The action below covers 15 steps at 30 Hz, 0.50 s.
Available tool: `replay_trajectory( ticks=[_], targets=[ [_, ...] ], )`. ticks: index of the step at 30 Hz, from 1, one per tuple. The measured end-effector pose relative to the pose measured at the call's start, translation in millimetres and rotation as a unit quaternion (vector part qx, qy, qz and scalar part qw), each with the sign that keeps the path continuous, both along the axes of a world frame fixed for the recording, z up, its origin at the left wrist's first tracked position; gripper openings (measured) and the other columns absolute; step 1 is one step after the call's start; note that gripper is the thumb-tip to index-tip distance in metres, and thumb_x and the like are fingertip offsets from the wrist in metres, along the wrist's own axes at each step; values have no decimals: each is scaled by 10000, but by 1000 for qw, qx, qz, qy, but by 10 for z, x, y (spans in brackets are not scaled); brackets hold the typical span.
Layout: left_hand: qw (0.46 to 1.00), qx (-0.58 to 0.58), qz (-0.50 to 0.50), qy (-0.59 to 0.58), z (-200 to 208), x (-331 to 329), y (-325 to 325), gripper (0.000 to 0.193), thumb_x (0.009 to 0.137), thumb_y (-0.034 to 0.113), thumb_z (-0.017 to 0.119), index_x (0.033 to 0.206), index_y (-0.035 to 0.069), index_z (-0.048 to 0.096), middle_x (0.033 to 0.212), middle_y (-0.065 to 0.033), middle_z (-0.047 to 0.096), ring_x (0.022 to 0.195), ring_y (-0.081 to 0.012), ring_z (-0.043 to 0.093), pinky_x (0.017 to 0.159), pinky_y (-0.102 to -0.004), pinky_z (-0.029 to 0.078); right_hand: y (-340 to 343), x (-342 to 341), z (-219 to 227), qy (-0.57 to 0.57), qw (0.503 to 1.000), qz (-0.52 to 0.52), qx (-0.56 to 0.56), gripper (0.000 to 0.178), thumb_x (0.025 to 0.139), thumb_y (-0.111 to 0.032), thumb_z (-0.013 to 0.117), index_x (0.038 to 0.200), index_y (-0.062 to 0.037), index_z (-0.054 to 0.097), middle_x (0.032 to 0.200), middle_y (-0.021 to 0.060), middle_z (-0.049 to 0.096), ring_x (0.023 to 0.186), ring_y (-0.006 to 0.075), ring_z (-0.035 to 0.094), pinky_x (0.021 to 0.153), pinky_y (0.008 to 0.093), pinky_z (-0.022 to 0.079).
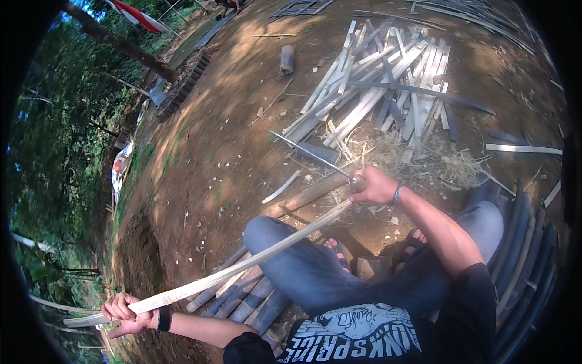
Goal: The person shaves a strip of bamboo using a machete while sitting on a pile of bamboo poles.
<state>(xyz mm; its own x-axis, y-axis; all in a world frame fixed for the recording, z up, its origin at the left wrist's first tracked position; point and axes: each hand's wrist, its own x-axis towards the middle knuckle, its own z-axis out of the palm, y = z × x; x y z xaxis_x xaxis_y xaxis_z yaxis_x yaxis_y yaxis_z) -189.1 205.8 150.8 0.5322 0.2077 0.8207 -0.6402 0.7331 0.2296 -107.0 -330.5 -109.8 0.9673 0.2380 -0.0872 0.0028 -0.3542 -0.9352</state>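
Note:
A long, pale split bamboo strip slants across my lap, from the lower left up to my right hand. My left hand grips it near its low end, fingers curled round it, with a dark band at the wrist. In my right hand, closed round the handle, is a long thin-bladed knife. Its blade points up and to the left over the ground. The strip's upper end lies just below the right fist; whether the two touch I cannot tell.
Beyond my knees is a heap of split bamboo strips, with curly shavings at its near edge. Whole bamboo poles lie at the right, and cut poles by my left knee. A short bamboo piece stands farther off on the dirt.

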Motion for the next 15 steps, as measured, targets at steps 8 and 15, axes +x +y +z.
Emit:
replay_trajectory(
  ticks=[8,15],
  targets=[
    [986,39,106,120,-35,151,-52,442,919,461,549,788,60,417,555,3,305,406,-78,260,363,-221,222,37,58,-136,-76,993,-84,-42,299,676,-171,752,899,4,659,750,168,684,693,278,675,680,374,520],
    [937,-27,222,267,-34,402,-316,443,920,472,543,685,107,453,484,8,334,360,-91,290,326,-226,264,-17,77,-77,-113,983,-114,-94,271,694,-155,723,875,25,633,708,216,656,671,335,668,662,398,519]
  ],
)
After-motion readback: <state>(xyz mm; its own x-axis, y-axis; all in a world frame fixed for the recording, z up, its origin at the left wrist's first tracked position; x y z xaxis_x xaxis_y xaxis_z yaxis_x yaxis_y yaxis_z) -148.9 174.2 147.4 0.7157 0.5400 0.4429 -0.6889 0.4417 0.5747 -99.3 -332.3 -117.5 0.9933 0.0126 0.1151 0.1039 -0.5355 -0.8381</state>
